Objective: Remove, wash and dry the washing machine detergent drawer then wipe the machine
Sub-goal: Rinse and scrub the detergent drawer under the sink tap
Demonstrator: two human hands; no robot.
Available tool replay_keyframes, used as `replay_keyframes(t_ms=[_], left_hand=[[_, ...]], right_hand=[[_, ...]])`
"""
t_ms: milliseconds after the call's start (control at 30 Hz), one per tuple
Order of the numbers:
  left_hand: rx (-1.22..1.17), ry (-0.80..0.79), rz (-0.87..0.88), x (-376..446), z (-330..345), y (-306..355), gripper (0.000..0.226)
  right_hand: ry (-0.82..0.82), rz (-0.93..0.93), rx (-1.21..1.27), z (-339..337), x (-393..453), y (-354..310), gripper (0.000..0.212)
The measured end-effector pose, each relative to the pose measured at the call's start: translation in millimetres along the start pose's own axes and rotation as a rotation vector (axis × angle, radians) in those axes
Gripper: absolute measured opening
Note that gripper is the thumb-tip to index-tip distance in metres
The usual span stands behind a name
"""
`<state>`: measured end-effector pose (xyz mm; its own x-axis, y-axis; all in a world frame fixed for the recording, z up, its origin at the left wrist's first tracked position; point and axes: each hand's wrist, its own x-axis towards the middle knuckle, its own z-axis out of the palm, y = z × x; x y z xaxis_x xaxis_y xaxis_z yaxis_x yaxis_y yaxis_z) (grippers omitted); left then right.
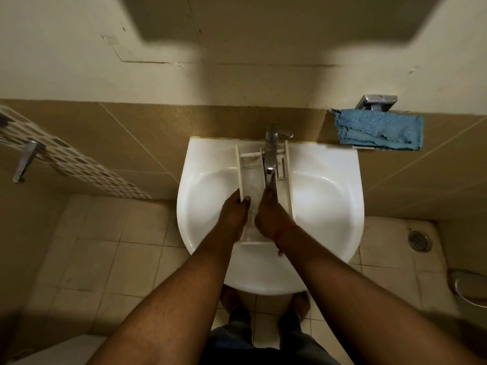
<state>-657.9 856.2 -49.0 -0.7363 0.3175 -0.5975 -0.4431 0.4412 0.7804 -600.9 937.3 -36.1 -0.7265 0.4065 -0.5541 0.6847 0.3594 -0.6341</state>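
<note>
Left hand [233, 212] fingers curl over the left wall of a white detergent drawer [257, 177], gripping it. The right hand [270, 216] reaches inside under the tap [271, 151]; its finger position cannot be told. The drawer lies lengthwise in a white sink [329, 196]. A blue cloth [379, 130] hangs on the wall, right.

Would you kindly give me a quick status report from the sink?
Left hand grips detergent drawer by its left wall. Right hand inside drawer, grip unclear. Drawer lies in sink under tap. Blue cloth on holder, nothing in the way.
</note>
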Motion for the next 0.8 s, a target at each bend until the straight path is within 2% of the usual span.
replay_keyframes(t_ms=[67,133,200,267,367,467,567,700,800], left_hand=[[-0.028,0.005,-0.004,-2.2,0.4,1.4,0.038],[-0.041,0.006,-0.012,-1.6,0.8,-0.1,0.038],[-0.062,-0.016,-0.026,0.7,0.5,-1.4,0.037],[-0.086,-0.022,-0.048,2.7,-1.5,-2.7,0.036],[-0.053,-0.008,-0.029,-0.7,-1.0,0.1,0.037],[-0.072,0.011,-0.016,-2.2,1.0,1.3,0.037],[-0.061,0.001,-0.022,-3.9,2.1,1.4,0.037],[-0.092,-0.001,-0.041,2.3,1.8,-4.0,0.037],[-0.071,0.012,-0.026,-0.2,2.2,-2.9,0.037]], right_hand=[[-0.046,0.060,-0.036,2.0,-4.6,13.3,0.052],[-0.006,0.035,-0.094,-4.2,-0.6,6.5,0.047],[0.107,-0.062,-0.129,-10.3,8.9,-7.8,0.055],[0.153,-0.144,-0.156,-12.2,17.0,-15.0,0.071],[0.031,-0.124,-0.104,-6.1,11.8,2.4,0.085],[-0.063,-0.005,-0.042,1.7,-6.1,22.2,0.059],[0.013,-0.019,-0.139,-2.5,6.8,11.0,0.046],[0.168,-0.105,-0.176,-14.2,25.8,-9.1,0.054],[0.057,-0.054,-0.173,-5.6,10.2,7.9,0.056]])
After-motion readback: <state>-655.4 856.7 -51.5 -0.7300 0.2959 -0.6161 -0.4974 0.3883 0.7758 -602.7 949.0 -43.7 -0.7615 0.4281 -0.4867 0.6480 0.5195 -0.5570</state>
